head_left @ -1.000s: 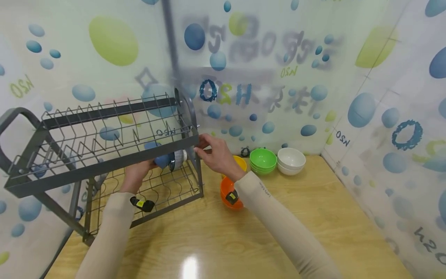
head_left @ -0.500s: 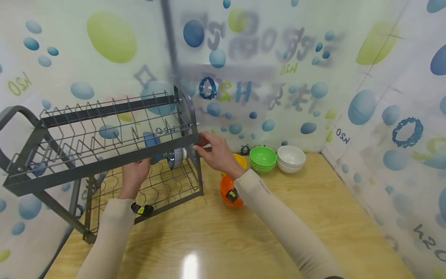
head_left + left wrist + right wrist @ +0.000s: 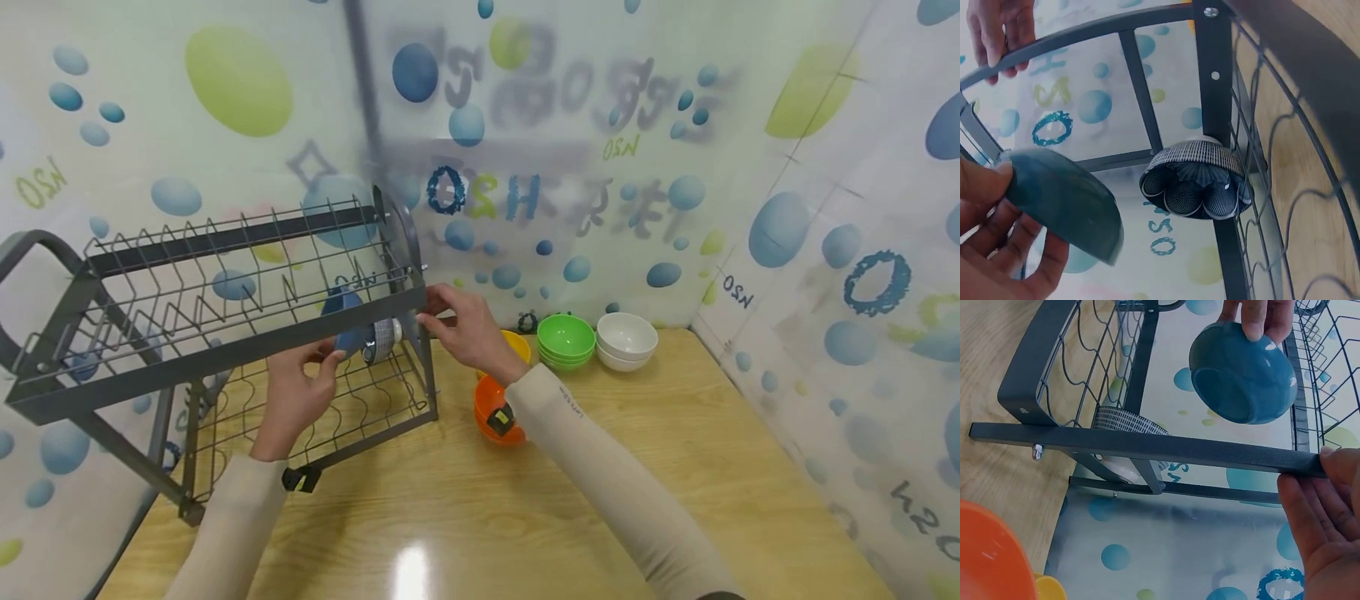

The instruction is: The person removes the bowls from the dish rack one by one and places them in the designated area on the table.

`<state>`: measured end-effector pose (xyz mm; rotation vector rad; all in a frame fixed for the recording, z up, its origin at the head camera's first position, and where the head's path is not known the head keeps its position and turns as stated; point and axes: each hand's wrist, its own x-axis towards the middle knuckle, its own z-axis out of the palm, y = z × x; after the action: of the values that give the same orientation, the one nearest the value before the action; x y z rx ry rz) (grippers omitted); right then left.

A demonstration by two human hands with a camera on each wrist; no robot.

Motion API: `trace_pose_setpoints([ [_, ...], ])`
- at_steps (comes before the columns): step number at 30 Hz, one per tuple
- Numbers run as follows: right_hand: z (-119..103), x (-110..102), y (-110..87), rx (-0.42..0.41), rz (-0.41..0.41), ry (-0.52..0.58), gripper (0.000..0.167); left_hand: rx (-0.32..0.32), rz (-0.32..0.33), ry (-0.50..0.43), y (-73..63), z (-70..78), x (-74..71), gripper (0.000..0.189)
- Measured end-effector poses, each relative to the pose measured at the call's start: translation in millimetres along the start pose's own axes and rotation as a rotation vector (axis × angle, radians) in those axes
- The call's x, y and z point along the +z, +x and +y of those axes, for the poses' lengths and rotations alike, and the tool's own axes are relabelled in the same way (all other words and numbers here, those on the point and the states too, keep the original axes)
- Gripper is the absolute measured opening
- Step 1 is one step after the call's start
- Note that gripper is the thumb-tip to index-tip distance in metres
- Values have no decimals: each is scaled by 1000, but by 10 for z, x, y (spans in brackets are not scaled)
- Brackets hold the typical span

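Observation:
My left hand [image 3: 300, 390] reaches between the two tiers of a dark grey dish rack [image 3: 225, 355]. It pinches a plain blue bowl [image 3: 1066, 197] by the edge, thumb on one side and fingers on the other. The bowl is tilted on its side above the lower wire shelf. Beside it, a bowl with a blue-and-white pattern [image 3: 1197, 167] stands on edge in the lower tier, at the rack's right end. My right hand [image 3: 471, 329] grips the rack's right side frame, thumb and fingers on opposite sides of the bar in the right wrist view.
Right of the rack on the wooden table [image 3: 600, 500] are orange bowls [image 3: 487, 400], a yellow bowl [image 3: 517, 343], stacked green bowls [image 3: 566, 337] and white bowls [image 3: 627, 340]. The rack's upper wire tier [image 3: 195, 275] overhangs my left hand. Patterned curtains close in the back and sides.
My left hand has turned so its thumb shows, and the blue bowl has shifted and tilted, moving right toward the patterned bowl over the last half second. My right hand stays on the frame.

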<state>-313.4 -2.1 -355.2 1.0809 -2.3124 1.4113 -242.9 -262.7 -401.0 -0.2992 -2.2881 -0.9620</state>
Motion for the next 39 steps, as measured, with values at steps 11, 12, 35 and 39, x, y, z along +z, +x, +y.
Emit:
trace_pose_setpoints([
  [11, 2, -28, -44, 15, 1, 85, 33, 341, -52, 92, -185, 143, -71, 18],
  [12, -5, -36, -53, 17, 0, 93, 35, 353, -62, 94, -202, 164, -81, 19],
  [35, -231, -524, -911, -258, -228, -272, 52, 628, -327, 100, -359, 760, 65, 23],
  [39, -281, -572, -1044, -314, -318, -345, 49, 665, -354, 90, -360, 833, 139, 22],
])
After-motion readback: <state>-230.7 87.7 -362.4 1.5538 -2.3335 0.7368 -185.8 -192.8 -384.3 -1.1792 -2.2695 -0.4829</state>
